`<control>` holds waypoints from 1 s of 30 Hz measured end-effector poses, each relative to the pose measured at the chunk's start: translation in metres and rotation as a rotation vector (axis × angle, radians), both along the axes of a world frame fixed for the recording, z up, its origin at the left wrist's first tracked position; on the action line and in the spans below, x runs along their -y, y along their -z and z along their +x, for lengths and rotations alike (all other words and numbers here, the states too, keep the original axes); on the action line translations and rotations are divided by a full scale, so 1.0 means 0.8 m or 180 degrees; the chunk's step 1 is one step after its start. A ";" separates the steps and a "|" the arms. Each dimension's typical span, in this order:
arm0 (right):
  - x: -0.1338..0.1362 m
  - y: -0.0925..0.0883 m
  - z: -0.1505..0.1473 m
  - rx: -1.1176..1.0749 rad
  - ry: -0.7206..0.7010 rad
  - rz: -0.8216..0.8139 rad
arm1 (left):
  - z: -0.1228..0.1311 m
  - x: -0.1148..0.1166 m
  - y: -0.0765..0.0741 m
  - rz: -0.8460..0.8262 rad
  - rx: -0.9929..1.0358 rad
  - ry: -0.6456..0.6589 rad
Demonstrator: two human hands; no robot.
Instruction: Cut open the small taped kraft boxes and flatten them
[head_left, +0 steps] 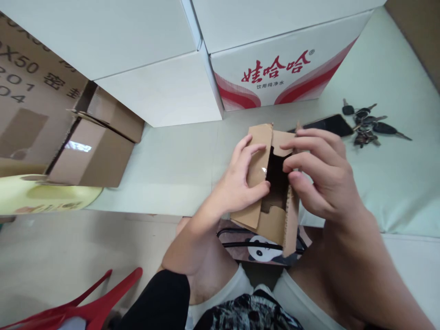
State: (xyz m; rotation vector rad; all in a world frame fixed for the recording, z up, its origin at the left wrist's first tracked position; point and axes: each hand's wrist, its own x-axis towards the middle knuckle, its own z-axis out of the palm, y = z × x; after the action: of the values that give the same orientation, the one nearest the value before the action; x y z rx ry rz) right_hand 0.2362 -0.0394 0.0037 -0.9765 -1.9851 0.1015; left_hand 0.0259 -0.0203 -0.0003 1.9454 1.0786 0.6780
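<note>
A small brown cardboard box (271, 220) is held over my lap at the front edge of the pale green table (178, 165), its top flaps partly apart over a dark opening. My left hand (240, 178) grips the left flap, thumb at the opening's edge and fingers curled over the flap. My right hand (319, 174) is closed on the right flap and side, fingers bent over the top edge. The inside of the box is dark and I cannot see any contents.
Two large white cartons (275, 59) with red print stand at the back of the table. A brown carton (92, 142) lies at the left. A black phone (330, 123) and a bunch of keys (367, 123) lie to the right. A panda-print bag (261, 250) sits below the box. A red plastic object (89, 307) is at the lower left.
</note>
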 end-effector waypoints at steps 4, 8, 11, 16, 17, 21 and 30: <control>-0.004 0.003 0.014 -0.0150 -0.0150 -0.0006 | -0.010 -0.005 0.003 -0.0057 0.0114 0.0066; -0.009 0.008 0.016 -0.0110 0.0305 0.0385 | -0.012 -0.007 0.003 -0.0089 0.0137 0.0104; -0.008 0.008 0.014 -0.0165 0.0360 0.0477 | -0.011 -0.006 0.001 -0.0078 0.0115 0.0081; -0.004 0.004 0.010 -0.0409 0.0471 0.0524 | -0.018 -0.003 -0.006 -0.0105 0.0344 -0.0125; -0.004 0.004 0.009 -0.0432 0.0493 0.0519 | -0.020 -0.003 -0.008 -0.0124 0.0423 -0.0188; -0.003 0.003 0.004 -0.0479 0.0508 0.0456 | -0.031 0.000 -0.023 -0.0056 0.0590 -0.0428; -0.003 0.006 0.018 -0.0473 0.1003 0.0424 | -0.040 0.013 -0.043 0.0433 0.0321 0.0297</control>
State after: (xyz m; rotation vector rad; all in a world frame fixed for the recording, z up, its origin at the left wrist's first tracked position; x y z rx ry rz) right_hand 0.2505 -0.0373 -0.0009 -1.1464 -1.6604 -0.1283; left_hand -0.0059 -0.0308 0.0339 2.0398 0.8947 0.8067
